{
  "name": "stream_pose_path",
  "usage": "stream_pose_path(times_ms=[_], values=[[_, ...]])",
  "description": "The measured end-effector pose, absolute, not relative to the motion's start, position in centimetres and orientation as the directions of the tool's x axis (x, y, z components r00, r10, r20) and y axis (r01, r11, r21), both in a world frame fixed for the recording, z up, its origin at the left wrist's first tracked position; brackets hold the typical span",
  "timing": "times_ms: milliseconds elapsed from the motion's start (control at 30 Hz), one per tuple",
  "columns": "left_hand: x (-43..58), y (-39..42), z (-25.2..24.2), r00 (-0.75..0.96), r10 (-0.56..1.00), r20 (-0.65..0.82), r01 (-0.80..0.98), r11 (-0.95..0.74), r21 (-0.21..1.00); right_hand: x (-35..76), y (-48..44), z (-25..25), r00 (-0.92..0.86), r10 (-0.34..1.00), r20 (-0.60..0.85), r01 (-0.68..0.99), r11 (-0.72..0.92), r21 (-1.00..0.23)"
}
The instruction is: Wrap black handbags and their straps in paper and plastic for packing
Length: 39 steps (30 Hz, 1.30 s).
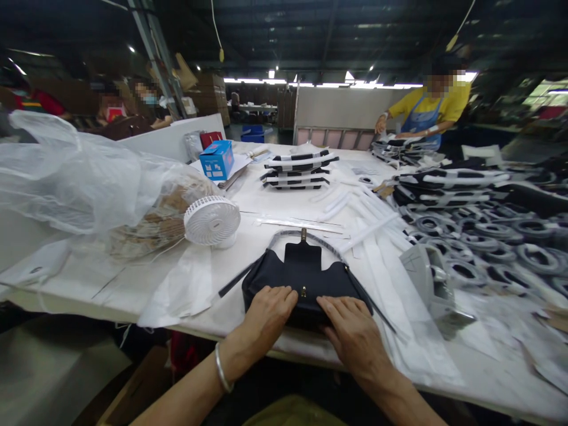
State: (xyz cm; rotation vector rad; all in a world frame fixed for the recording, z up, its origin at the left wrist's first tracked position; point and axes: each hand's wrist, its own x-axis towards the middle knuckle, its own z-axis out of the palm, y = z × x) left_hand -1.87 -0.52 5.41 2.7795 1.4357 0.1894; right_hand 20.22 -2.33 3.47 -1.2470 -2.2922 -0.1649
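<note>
A black handbag lies near the front edge of the table, its flap folded back and a gold clasp on its front. The wrapped shoulder strap arches behind it. My left hand, below a silver bangle, grips the bag's near side left of the clasp, fingers on top. To the right of the clasp, my right hand grips the same side, with its thumb lower down. The bag's underside and parts of my fingers are hidden.
A white fan and a plastic bag stand left. Stacked black-and-white wrapped pieces lie behind, near a blue box. A tape dispenser, white strips and wrapped coils occupy the right. A co-worker stands beyond.
</note>
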Motion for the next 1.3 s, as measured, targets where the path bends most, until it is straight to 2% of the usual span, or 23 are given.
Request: stream_pose_path(times_ms=[100, 233, 300, 400, 533, 667, 733, 833, 867, 967, 1033, 1133, 1300], values=[[-1.4, 0.4, 3.8, 0.569, 0.811, 0.135, 0.814, -0.579, 0.049, 19.7, -1.2, 2.8, -0.431, 0.735, 0.523, 0.812, 0.568, -0.13], [-1.5, -0.5, 0.0, 0.594, 0.73, 0.338, 0.795, -0.596, -0.11, 19.6, -1.3, 0.5, -0.454, 0.604, 0.656, 0.767, 0.639, -0.058], [-1.7, -1.0, -1.1, 0.599, 0.709, 0.372, 0.793, -0.591, -0.149, 19.7, -1.7, -0.6, -0.465, 0.587, 0.662, 0.765, 0.643, -0.033], [-2.0, -1.1, -0.9, 0.618, 0.735, 0.28, 0.784, -0.606, -0.139, 19.7, -2.2, -1.2, -0.466, 0.639, 0.612, 0.802, 0.597, -0.013], [-2.4, -0.5, 2.1, 0.656, 0.747, 0.11, 0.754, -0.657, -0.031, 19.6, -2.8, -1.2, -0.471, 0.702, 0.534, 0.835, 0.549, 0.015], [-2.0, 1.5, 5.5, 0.64, 0.768, 0.004, 0.767, -0.64, 0.056, 19.3, -3.0, -1.2, -0.441, 0.743, 0.503, 0.843, 0.536, -0.053], [-1.3, 3.2, 6.2, 0.638, 0.77, -0.001, 0.768, -0.637, 0.066, 19.3, -2.9, -1.0, -0.427, 0.764, 0.484, 0.846, 0.527, -0.084], [-0.4, 5.4, 4.7, 0.675, 0.728, 0.12, 0.73, -0.682, 0.031, 19.7, -2.7, -0.2, -0.435, 0.771, 0.465, 0.831, 0.542, -0.123], [-0.2, 5.9, 3.6, 0.726, 0.667, 0.17, 0.674, -0.738, 0.019, 19.9, -2.7, 0.2, -0.449, 0.763, 0.465, 0.815, 0.563, -0.136], [-0.5, 6.9, 0.4, 0.734, 0.599, 0.32, 0.628, -0.778, 0.016, 20.8, -3.2, 1.8, -0.471, 0.709, 0.524, 0.749, 0.636, -0.187], [-1.0, 7.2, -0.9, 0.698, 0.624, 0.352, 0.652, -0.756, 0.048, 21.8, -3.9, 3.0, -0.415, 0.681, 0.603, 0.73, 0.645, -0.226], [-1.5, 7.2, -1.1, 0.661, 0.667, 0.343, 0.675, -0.729, 0.116, 24.6, -5.0, 3.9, -0.234, 0.662, 0.712, 0.76, 0.581, -0.291], [-1.8, 7.4, -1.1, 0.63, 0.695, 0.346, 0.675, -0.71, 0.199, 32.8, -7.8, 1.1, 0.101, 0.671, 0.735, 0.851, 0.324, -0.413]])
